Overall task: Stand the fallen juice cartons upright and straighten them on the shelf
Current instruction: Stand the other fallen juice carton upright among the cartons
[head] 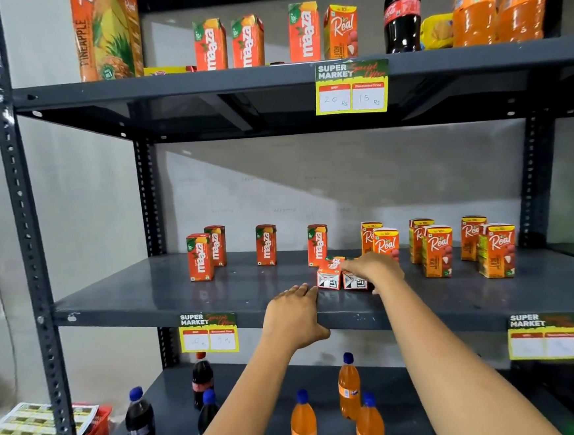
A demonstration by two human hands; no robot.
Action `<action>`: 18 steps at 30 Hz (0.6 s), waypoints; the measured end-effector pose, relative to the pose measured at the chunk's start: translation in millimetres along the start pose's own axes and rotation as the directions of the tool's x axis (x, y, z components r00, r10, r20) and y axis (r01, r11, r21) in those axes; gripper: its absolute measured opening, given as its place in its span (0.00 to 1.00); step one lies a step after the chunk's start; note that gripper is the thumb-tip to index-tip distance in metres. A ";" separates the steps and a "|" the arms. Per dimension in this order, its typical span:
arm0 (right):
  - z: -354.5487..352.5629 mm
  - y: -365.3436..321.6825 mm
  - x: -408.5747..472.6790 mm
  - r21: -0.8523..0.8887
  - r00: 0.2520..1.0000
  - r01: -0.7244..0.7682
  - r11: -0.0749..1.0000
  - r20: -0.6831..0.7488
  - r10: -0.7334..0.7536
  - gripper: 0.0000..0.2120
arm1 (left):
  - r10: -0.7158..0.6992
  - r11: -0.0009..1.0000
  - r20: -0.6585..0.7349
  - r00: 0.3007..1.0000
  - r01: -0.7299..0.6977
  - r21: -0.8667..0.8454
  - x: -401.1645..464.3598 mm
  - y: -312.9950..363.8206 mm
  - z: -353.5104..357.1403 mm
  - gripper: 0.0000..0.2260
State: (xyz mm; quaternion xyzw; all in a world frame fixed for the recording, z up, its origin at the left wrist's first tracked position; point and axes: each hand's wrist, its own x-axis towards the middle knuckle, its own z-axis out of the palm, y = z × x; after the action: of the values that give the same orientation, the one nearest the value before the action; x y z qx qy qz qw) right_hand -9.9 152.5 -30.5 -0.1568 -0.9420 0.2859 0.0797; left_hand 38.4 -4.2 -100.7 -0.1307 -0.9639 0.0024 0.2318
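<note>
The two bare forearms are seen nearest, reaching up to the dark grey metal middle shelf [147,297]. The left hand [295,314] is laid open and flat on the shelf edge, holding nothing. The right hand [373,269] is curled over two small red fallen juice cartons [329,275]; whether they are gripped cannot be told. They lie side by side near the front, bottoms facing out. Such cartons are judged light, stiff and easily dented, so they are best pinched by the two flat sides. "Maaza" is read on the standing red cartons [199,256], "Real" on the orange cartons [496,250], and "SUPER MARKET" on the yellow price tag [208,333].
</note>
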 end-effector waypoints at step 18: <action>-14.0 28.9 7.5 0.816 0.941 -0.246 0.524 0.331 -0.074 0.17 | 0.004 1.000 -0.013 1.000 -0.004 0.005 2.9 -1.9 5.7 0.38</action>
State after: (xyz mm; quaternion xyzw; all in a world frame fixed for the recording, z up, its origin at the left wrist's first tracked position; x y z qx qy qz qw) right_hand -6.4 184.9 -34.8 -0.0960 -0.6739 0.7322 -0.0250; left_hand 32.9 -5.0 -104.4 -0.1321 -0.9621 0.0046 0.2386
